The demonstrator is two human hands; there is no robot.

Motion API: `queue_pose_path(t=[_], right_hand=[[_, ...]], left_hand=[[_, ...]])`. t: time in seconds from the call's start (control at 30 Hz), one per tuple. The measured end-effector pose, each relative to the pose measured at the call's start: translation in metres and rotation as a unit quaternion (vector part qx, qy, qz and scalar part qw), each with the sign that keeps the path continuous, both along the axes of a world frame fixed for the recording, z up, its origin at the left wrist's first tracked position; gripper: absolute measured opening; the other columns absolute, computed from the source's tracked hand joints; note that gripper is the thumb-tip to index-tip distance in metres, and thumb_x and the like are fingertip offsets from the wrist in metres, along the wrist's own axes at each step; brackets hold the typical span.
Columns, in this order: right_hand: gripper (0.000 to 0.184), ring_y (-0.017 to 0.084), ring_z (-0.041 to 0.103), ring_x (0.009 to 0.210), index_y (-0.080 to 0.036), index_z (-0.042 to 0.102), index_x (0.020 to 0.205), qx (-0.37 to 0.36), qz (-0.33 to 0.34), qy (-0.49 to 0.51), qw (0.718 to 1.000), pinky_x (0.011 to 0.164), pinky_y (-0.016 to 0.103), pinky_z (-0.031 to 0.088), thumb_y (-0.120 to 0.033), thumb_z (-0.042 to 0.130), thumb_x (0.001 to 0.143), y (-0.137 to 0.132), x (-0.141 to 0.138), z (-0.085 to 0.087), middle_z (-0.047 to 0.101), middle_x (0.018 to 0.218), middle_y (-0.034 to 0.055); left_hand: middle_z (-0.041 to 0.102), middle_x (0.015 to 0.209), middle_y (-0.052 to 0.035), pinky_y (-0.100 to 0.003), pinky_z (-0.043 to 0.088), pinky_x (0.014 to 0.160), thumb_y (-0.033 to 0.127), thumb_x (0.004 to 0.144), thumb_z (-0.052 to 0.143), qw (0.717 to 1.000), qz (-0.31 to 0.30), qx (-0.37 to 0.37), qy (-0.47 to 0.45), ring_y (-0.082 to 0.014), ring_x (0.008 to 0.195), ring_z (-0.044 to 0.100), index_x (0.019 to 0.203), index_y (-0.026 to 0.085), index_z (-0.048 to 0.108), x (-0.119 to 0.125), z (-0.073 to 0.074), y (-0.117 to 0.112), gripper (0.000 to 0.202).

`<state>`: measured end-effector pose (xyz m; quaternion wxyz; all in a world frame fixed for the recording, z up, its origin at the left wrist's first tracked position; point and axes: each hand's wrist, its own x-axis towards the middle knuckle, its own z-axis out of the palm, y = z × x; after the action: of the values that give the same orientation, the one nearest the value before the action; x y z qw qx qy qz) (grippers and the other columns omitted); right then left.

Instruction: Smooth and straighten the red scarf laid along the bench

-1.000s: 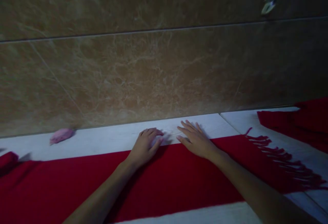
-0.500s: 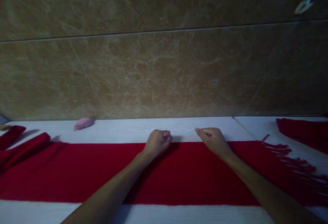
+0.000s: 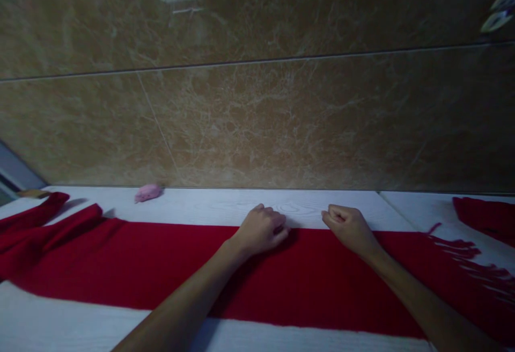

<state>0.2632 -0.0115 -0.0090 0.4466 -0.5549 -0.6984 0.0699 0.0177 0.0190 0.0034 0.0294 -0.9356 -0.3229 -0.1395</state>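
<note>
A long red scarf [image 3: 161, 261] lies flat across the white table [image 3: 209, 204], with a fringe [image 3: 466, 258] at its right end and bunched folds at its left end. My left hand [image 3: 261, 229] is closed on the scarf's far edge near the middle. My right hand [image 3: 349, 226] is closed on the same edge, a little to the right. Both forearms stretch over the scarf from the near side.
A brown marble wall [image 3: 257, 116] rises right behind the table. A small pink lump [image 3: 147, 192] lies by the wall at the left. Another red cloth [image 3: 486, 218] lies on the table at the far right.
Both hands went from lying flat with fingers out to closed on the scarf's far edge. The view has swung left, showing more of the scarf's left end.
</note>
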Motion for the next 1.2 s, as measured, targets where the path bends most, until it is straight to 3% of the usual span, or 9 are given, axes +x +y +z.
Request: queue_pose_path(t=[0.23,0.5,0.63,0.7,0.8,0.83,0.93,1.2], right_hand=[[0.047,0.011,0.024,0.048,-0.026,0.019,0.056,-0.008,0.031,-0.028,0.999,0.045,0.027,0.023,-0.051,0.047,0.084,-0.002,0.002,0.001,0.021,0.052,-0.0056],[0.053,0.012,0.025,0.046,-0.026,0.021,0.056,-0.004,0.056,-0.055,0.997,0.044,0.028,0.023,-0.06,0.046,0.088,-0.006,-0.001,0.001,0.022,0.052,-0.0051],[0.052,0.011,0.026,0.045,-0.025,0.021,0.056,-0.014,0.076,-0.054,0.995,0.044,0.027,0.025,-0.057,0.049,0.087,-0.007,-0.003,-0.001,0.023,0.05,-0.0056],[0.044,0.012,0.034,0.046,-0.026,0.03,0.058,-0.013,0.075,-0.031,0.997,0.045,0.026,0.03,-0.052,0.053,0.084,-0.007,-0.005,-0.001,0.032,0.05,-0.0057],[0.02,0.014,0.051,0.055,-0.024,0.057,0.082,-0.003,0.062,0.024,0.998,0.052,0.026,0.043,-0.044,0.056,0.082,-0.007,-0.008,0.0,0.054,0.066,-0.0022],[0.023,0.015,0.054,0.059,-0.023,0.06,0.094,0.002,0.059,0.038,0.998,0.054,0.026,0.045,-0.042,0.056,0.082,-0.007,-0.009,0.0,0.059,0.072,-0.0006],[0.032,0.014,0.056,0.063,-0.02,0.062,0.111,0.017,0.065,0.054,0.996,0.057,0.026,0.047,-0.035,0.054,0.084,-0.009,-0.012,0.0,0.06,0.079,0.0005],[0.033,0.015,0.053,0.073,-0.019,0.061,0.122,0.046,0.067,0.065,0.995,0.066,0.028,0.046,-0.032,0.046,0.096,-0.011,-0.008,0.005,0.055,0.088,0.0021]], left_hand=[[0.072,0.089,-0.0036,-0.029,0.046,0.067,0.037,0.098,0.055,0.999,-0.027,-0.029,0.025,-0.0177,0.08,0.067,0.094,0.02,0.071,-0.001,0.002,-0.013,0.024],[0.071,0.099,-0.0033,-0.028,0.049,0.066,0.035,0.096,0.06,0.997,-0.014,-0.053,0.05,-0.0193,0.088,0.068,0.104,0.022,0.07,-0.004,0.006,-0.02,0.018],[0.072,0.098,-0.0023,-0.028,0.049,0.066,0.034,0.096,0.059,0.996,-0.007,-0.079,0.037,-0.0189,0.085,0.069,0.104,0.023,0.07,-0.005,0.004,-0.018,0.017],[0.073,0.098,-0.0019,-0.028,0.048,0.068,0.033,0.095,0.06,0.996,-0.009,-0.088,0.031,-0.019,0.086,0.069,0.105,0.025,0.07,-0.006,0.002,-0.017,0.017],[0.074,0.099,-0.0017,-0.027,0.048,0.069,0.032,0.095,0.06,0.995,-0.012,-0.099,0.02,-0.0191,0.087,0.069,0.106,0.026,0.071,-0.007,0.001,-0.017,0.016],[0.074,0.099,-0.0017,-0.027,0.048,0.069,0.031,0.095,0.06,0.995,-0.012,-0.101,0.015,-0.0191,0.087,0.069,0.105,0.026,0.071,-0.007,0.0,-0.017,0.016],[0.074,0.096,-0.0012,-0.027,0.046,0.07,0.028,0.094,0.06,0.994,-0.006,-0.11,-0.001,-0.019,0.083,0.068,0.101,0.025,0.071,-0.007,-0.002,-0.018,0.014],[0.074,0.091,-0.0003,-0.025,0.043,0.069,0.023,0.091,0.059,0.988,0.007,-0.15,-0.033,-0.0174,0.077,0.066,0.098,0.024,0.071,-0.005,-0.008,-0.015,0.014]])
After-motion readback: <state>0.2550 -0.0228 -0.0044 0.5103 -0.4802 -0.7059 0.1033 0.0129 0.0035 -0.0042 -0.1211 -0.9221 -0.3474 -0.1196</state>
